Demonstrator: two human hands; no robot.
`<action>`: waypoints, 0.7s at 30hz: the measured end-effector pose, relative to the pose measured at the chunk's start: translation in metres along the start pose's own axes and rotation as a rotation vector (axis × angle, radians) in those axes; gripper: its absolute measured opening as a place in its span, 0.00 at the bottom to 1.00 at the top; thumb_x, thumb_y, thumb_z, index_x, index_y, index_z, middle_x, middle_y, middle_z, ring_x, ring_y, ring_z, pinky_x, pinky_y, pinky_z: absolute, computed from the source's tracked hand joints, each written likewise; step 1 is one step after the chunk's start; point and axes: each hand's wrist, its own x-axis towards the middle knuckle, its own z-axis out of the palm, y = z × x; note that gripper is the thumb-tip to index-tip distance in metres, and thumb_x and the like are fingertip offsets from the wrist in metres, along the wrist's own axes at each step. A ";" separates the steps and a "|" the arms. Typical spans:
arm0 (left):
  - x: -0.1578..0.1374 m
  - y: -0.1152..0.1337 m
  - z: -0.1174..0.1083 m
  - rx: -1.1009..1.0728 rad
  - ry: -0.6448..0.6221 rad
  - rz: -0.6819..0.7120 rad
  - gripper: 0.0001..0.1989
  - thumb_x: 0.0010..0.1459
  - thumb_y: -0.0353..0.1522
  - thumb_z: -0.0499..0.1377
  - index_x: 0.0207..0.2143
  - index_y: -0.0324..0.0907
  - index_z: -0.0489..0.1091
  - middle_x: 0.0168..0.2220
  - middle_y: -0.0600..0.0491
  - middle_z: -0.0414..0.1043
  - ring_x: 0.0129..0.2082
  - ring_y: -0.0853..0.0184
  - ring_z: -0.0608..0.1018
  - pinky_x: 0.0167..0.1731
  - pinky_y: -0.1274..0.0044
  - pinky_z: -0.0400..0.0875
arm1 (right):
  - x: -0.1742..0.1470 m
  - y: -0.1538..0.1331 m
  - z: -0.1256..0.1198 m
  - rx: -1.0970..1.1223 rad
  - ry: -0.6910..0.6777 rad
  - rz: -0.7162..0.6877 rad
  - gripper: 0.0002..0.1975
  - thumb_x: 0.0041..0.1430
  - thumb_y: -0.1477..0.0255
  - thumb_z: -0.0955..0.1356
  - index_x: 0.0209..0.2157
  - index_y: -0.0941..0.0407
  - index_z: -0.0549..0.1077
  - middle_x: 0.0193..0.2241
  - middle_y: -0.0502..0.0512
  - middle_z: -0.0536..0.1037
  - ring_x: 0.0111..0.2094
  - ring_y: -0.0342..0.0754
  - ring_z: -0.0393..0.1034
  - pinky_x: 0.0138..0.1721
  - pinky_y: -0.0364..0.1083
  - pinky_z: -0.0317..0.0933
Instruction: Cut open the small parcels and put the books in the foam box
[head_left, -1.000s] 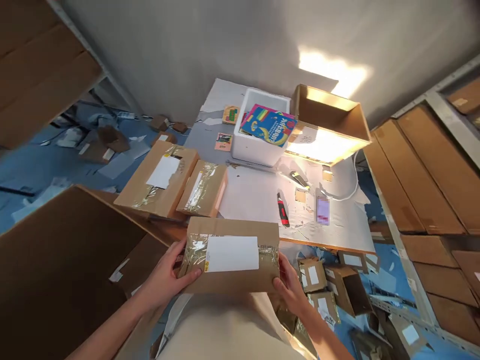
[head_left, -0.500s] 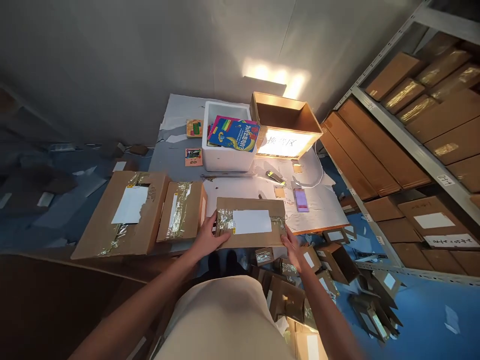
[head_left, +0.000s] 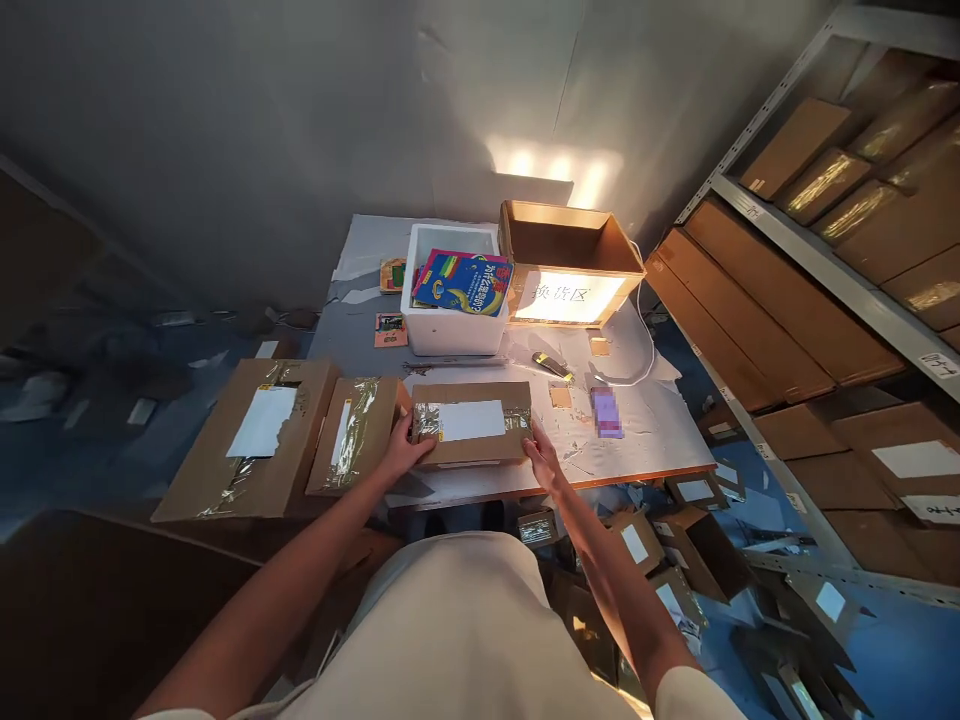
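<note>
Between my two hands is a taped cardboard box (head_left: 472, 452) with a white label on its top, at the front of the table (head_left: 450, 486). My left hand (head_left: 405, 446) grips its left end, thumb on the top edge. At its right end my right hand (head_left: 541, 456) is closed on the corner. A smaller taped cardboard carton (head_left: 379, 430) stands just left of my left hand, beside a larger carton (head_left: 300, 440) with a torn white label. Whether the held box rests fully on the tabletop, I cannot tell.
Behind stand a white foam bin (head_left: 455, 338) holding books (head_left: 466, 284) and an open cardboard box (head_left: 634, 262). A yellow-black utility knife (head_left: 553, 364) and a purple packet (head_left: 607, 412) lie to the right. Shelving (head_left: 810, 250) flanks the table; cartons (head_left: 701, 550) litter the floor.
Both hands have carried the box left and farther onto the table, up close to the smaller carton. Its grip at both ends is unchanged. The camera view has shifted slightly.
</note>
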 end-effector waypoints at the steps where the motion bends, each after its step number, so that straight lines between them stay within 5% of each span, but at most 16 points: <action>1: 0.003 -0.003 0.001 0.019 0.029 0.006 0.39 0.36 0.34 0.67 0.55 0.41 0.65 0.56 0.44 0.65 0.59 0.54 0.66 0.60 0.64 0.56 | 0.005 0.002 0.001 -0.026 -0.025 0.001 0.29 0.58 0.57 0.62 0.59 0.52 0.65 0.45 0.56 0.73 0.46 0.55 0.66 0.51 0.53 0.60; 13: 0.002 -0.009 0.030 0.076 0.192 -0.081 0.48 0.38 0.35 0.67 0.63 0.38 0.55 0.60 0.40 0.60 0.62 0.52 0.61 0.61 0.65 0.52 | 0.032 0.038 -0.013 -0.120 -0.139 0.012 0.32 0.60 0.60 0.60 0.65 0.54 0.56 0.51 0.60 0.69 0.50 0.53 0.64 0.53 0.53 0.59; 21: -0.014 -0.022 0.033 0.023 0.214 -0.101 0.41 0.43 0.43 0.66 0.60 0.42 0.61 0.59 0.43 0.64 0.60 0.53 0.66 0.60 0.63 0.58 | 0.033 0.053 -0.018 -0.069 -0.172 -0.023 0.35 0.61 0.55 0.60 0.66 0.54 0.52 0.56 0.61 0.65 0.54 0.54 0.62 0.53 0.52 0.61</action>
